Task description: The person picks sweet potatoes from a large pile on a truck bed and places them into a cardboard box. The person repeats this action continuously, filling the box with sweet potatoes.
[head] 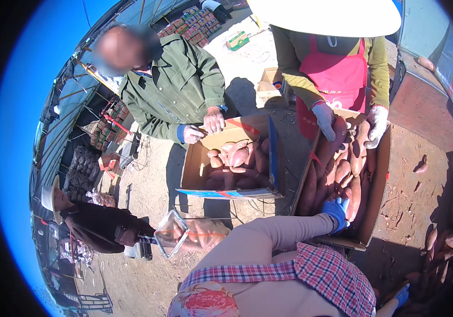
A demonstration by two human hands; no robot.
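Observation:
Neither of my hands is in view. Before me, a cardboard box with blue sides point(273, 158) holds sweet potatoes point(237, 155); a person in a green jacket rests both hands on its far rim. To its right stands a long cardboard box point(381, 190) full of sweet potatoes point(342, 170). A person in a pink apron and white gloves has one hand on a large sweet potato point(338, 128) in it and the other at its right side. A blue-gloved hand point(336, 212) of a co-worker in a plaid apron reaches in from below.
Loose sweet potatoes point(432, 237) lie in a shaded heap at the right. A wire-framed clear bag of sweet potatoes point(204, 233) stands by a person in dark clothes. An opened carton point(270, 97) is on the ground; stacked cartons point(194, 25) are farther back.

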